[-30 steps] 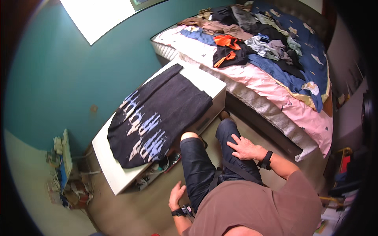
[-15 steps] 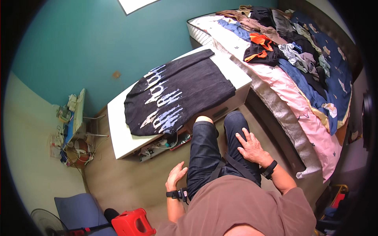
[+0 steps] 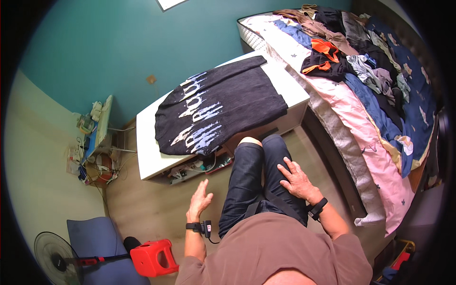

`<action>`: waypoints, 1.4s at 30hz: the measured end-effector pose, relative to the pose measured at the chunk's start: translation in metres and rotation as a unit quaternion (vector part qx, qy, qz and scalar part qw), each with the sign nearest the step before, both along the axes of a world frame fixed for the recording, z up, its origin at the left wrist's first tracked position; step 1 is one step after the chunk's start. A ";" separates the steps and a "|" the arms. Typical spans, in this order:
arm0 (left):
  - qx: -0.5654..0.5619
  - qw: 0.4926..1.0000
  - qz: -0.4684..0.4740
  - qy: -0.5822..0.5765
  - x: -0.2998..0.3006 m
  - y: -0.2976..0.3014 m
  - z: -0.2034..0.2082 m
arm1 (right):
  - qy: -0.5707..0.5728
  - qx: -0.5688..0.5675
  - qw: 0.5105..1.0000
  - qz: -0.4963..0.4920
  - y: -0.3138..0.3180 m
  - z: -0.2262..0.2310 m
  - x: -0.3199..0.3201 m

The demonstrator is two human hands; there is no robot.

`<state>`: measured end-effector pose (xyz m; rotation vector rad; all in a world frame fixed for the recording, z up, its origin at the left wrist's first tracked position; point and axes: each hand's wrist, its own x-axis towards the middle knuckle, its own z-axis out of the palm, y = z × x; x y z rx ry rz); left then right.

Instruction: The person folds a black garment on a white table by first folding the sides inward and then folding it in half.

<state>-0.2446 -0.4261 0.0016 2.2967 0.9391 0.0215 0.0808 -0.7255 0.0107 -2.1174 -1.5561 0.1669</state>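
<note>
A dark T-shirt (image 3: 242, 102) with a pale, streaky print lies spread flat on a white low table (image 3: 148, 159), its sleeves and hem reaching close to the edges. My left hand (image 3: 199, 200) hangs in the air left of my thigh, fingers extended, holding nothing. On my right leg, near the knee, rests my right hand (image 3: 297, 180) with its fingers spread and nothing in it. Each wrist wears a black strap; the left one carries a small device (image 3: 206, 229). Neither hand touches the T-shirt.
Right of the table stands a bed (image 3: 342, 111) heaped with clothes (image 3: 375, 61). A red plastic stool (image 3: 147, 261), a fan (image 3: 56, 259) and a blue chair (image 3: 95, 232) are at lower left. A small cluttered table (image 3: 105, 126) stands by the left wall. Items fill the open shelf (image 3: 190, 171).
My left hand has lifted and moved outward, away from my thigh. My right hand stays on my leg. The whole view has shifted slightly.
</note>
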 end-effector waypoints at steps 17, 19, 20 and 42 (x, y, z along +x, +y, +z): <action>0.349 0.934 -0.065 -0.032 0.115 0.143 0.006 | -0.157 -0.011 0.987 0.032 0.123 0.011 0.184; 0.328 0.940 -0.071 -0.062 0.115 0.146 0.008 | -0.191 -0.040 0.980 0.043 0.141 0.007 0.202; 0.319 0.943 -0.064 -0.074 0.115 0.148 0.007 | -0.190 -0.043 0.980 0.045 0.147 0.004 0.212; 0.102 0.973 0.045 -0.203 0.097 0.152 0.064 | 0.046 -0.013 0.998 0.050 0.155 0.061 0.228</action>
